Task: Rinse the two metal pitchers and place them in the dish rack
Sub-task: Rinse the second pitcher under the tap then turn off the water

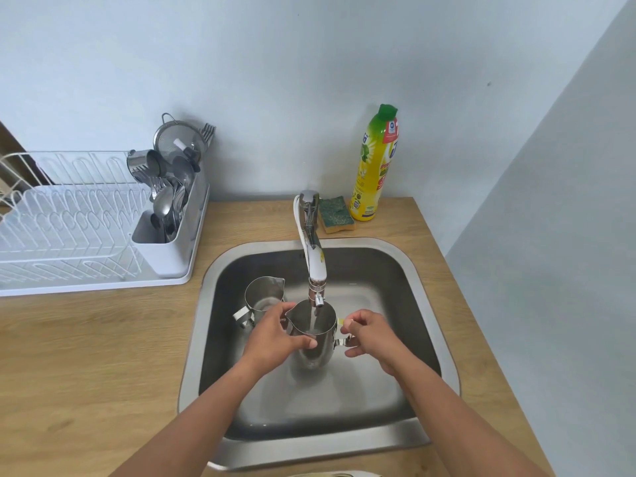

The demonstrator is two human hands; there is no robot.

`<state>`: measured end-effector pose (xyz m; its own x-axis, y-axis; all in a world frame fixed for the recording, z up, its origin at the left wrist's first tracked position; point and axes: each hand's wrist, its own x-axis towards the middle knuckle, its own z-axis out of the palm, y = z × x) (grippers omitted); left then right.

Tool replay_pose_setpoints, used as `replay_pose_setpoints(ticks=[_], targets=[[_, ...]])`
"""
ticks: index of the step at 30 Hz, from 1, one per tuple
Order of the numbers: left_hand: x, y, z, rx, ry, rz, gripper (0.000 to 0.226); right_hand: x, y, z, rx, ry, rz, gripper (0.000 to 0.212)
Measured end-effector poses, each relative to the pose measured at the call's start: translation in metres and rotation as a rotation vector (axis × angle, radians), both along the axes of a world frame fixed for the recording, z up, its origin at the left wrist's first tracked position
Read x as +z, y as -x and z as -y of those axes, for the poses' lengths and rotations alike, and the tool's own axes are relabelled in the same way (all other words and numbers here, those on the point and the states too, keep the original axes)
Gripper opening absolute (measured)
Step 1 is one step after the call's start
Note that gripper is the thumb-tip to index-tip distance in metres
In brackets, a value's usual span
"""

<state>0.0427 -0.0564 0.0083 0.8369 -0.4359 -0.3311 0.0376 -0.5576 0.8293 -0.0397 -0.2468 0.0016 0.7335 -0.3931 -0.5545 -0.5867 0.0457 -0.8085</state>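
Note:
A shiny metal pitcher (pixel 315 346) is held upright under the faucet (pixel 314 256), and water runs into its open mouth. My left hand (pixel 275 333) grips its body from the left, thumb across the front. My right hand (pixel 370 335) holds the handle on its right side. A second metal pitcher (pixel 263 294) stands upright on the sink floor to the left and behind, spout to the right, handle toward the front left. The white dish rack (pixel 69 222) sits on the counter at left.
The steel sink (pixel 425 304) is set in a wooden counter. The rack's caddy (pixel 172 228) holds several spoons, forks, a cup and a strainer. A green sponge (pixel 335 215) and a yellow dish soap bottle (pixel 375 166) stand behind the faucet. A wall closes the right side.

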Motion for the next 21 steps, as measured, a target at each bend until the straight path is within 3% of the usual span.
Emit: replay_pose_setpoints(ticks=[8, 10, 15, 21], targets=[[0.003, -0.009, 0.006, 0.092, 0.125, -0.208, 0.096, 0.005, -0.001, 0.001, -0.024, 0.066, -0.01, 0.021], [0.004, -0.01, 0.009, 0.158, 0.193, -0.276, 0.086, 0.006, 0.0, 0.0, -0.019, 0.086, -0.018, 0.024], [0.008, -0.012, 0.018, 0.216, 0.245, -0.405, 0.019, 0.006, -0.002, -0.002, 0.034, 0.134, -0.073, 0.024], [0.004, -0.018, 0.019, 0.162, 0.118, -0.404, 0.031, 0.0, -0.001, -0.007, 0.045, 0.079, -0.135, 0.03]])
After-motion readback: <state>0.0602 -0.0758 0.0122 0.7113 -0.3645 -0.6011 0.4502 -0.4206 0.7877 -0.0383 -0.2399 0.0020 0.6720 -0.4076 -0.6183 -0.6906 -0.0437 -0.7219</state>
